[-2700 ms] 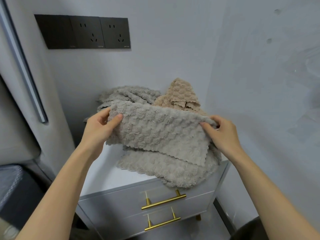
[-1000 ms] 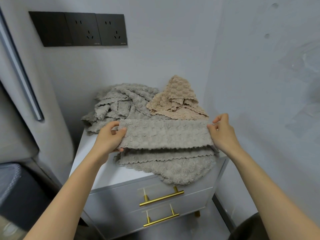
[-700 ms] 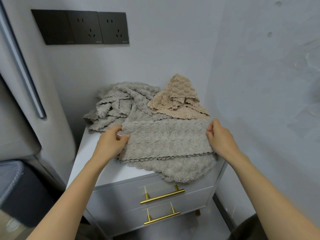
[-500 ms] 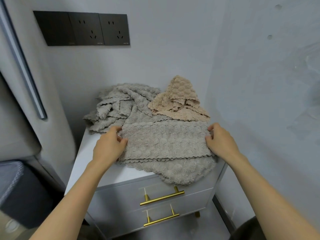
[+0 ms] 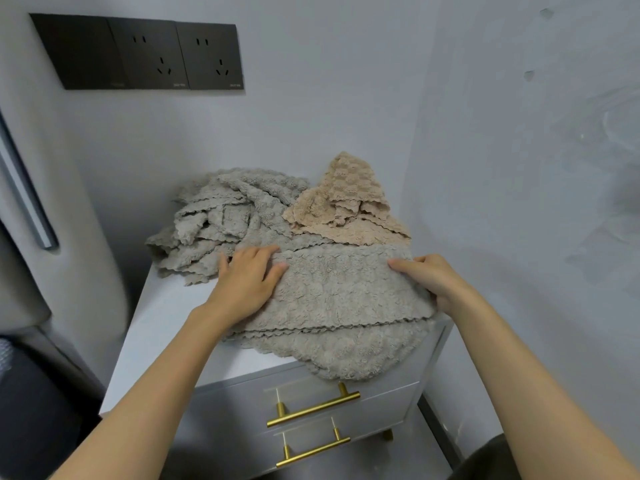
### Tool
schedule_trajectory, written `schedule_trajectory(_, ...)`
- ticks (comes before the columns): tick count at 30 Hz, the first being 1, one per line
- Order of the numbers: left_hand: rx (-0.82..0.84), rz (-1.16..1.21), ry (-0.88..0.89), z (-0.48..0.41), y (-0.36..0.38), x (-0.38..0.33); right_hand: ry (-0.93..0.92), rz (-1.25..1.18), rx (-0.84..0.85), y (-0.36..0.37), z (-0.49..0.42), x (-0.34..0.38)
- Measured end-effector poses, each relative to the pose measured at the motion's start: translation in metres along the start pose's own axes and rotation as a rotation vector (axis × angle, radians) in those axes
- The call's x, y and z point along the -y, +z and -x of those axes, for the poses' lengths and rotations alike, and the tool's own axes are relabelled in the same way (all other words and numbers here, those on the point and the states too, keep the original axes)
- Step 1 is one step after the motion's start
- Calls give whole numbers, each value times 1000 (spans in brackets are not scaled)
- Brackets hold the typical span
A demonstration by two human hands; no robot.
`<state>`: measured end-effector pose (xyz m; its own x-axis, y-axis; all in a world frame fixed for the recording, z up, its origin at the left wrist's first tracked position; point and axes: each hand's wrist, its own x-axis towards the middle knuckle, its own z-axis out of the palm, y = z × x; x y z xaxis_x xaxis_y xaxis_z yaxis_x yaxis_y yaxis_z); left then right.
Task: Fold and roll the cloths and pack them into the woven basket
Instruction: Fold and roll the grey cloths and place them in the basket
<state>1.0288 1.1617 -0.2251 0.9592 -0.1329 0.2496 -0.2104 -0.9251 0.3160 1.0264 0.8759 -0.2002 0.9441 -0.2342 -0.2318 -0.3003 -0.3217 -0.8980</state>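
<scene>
The folded grey cloth (image 5: pixel 346 289) lies as a wide band on the white cabinet (image 5: pixel 159 323), its scalloped edge toward the person. The left hand (image 5: pixel 247 282) rests flat on its left end, fingers straight and spread, pressing the fabric down. The right hand (image 5: pixel 429 278) is at the opposite end: its forefinger stretches over the top of the cloth and the other fingers curl round the right edge. The thumb is hidden, so it seems a clasp rather than a mere touch.

Directly under the held band, nearer the person, a second grey cloth (image 5: pixel 346 355) spreads out and droops over the cabinet's front edge. Beyond the left hand, a crumpled heap of grey cloths (image 5: pixel 214 223) sits against the back wall. Beyond the right hand, a beige cloth (image 5: pixel 349 202) is bunched in the corner, touching the heap.

Below the hands, the two drawers carry brass handles (image 5: pixel 313 408). High above the left hand, a black socket panel (image 5: pixel 149 53) is set in the wall.
</scene>
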Motion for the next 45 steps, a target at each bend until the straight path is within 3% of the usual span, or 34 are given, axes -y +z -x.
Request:
schedule_trajectory(4,8,53,54,-8,-10,2,-68,76,-23,-6,3,2)
schedule_trajectory(8,-19,206,90,-4,-30,-7,-326,464,-375,-9,8,4)
schedule_trajectory(10,-1,245,123,2,-41,-13,-414,482,-490,-9,13,7)
schedule_trajectory(12,3,275,151,9,-50,-21,-438,226,-437,-8,12,13)
schedule_trajectory(15,20,455,155,27,-63,-36,-291,-556,-154,-10,21,32)
schedule_trajectory(16,47,533,138,33,-67,-42,-291,-690,-119,-10,23,37)
schedule_trajectory(23,583,1314,-236,56,-56,-68,-434,-958,-98,5,30,74)
schedule_trajectory(26,668,1406,-392,57,-43,-73,-484,-846,-129,21,21,84)
schedule_trajectory(29,571,1319,-481,57,-31,-71,-520,-626,-59,43,11,84)
schedule_trajectory(33,508,1252,-538,57,-21,-62,-532,-281,146,67,5,59)
schedule_trajectory(41,533,1401,-623,59,-23,-55,-582,42,101,53,16,45)
schedule_trajectory(45,538,1385,-625,60,-25,-57,-683,207,203,41,45,24)
